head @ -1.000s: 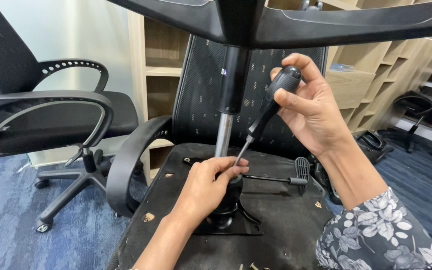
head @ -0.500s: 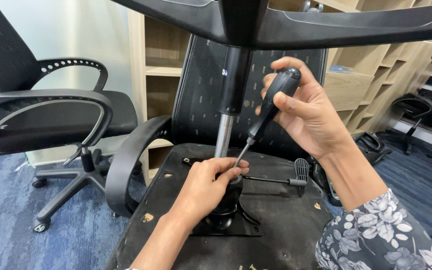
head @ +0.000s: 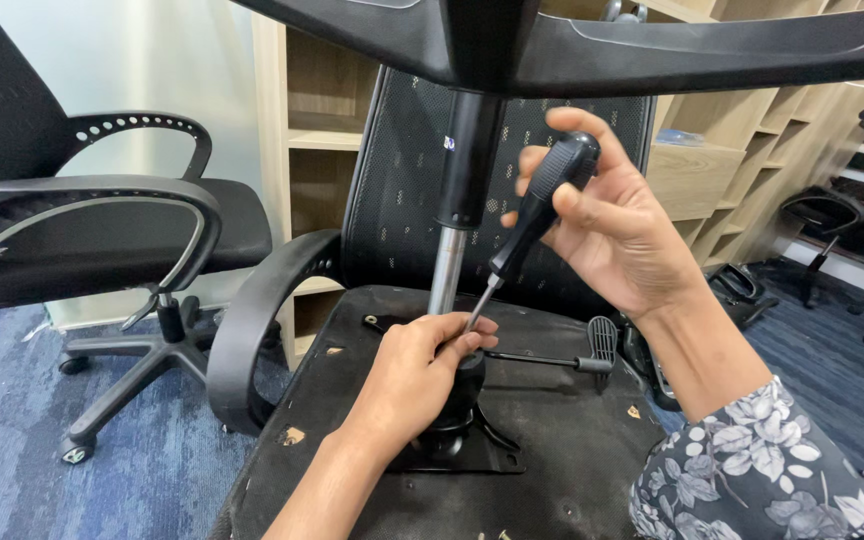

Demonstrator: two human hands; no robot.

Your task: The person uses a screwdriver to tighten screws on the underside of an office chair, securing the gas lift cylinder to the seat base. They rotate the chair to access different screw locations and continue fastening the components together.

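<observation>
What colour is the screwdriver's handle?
Black, seen in the head view: the screwdriver handle gripped in the right hand.

In the right hand [head: 622, 230] is a screwdriver [head: 537, 215] with a matt black, slightly rubbery-looking handle and a thin shiny metal shaft. Beside the left hand [head: 417, 375] stands a polished metal cylinder [head: 445, 280]. Under this hand the seat underside [head: 552, 440] is rough, dusty black cloth.
</observation>
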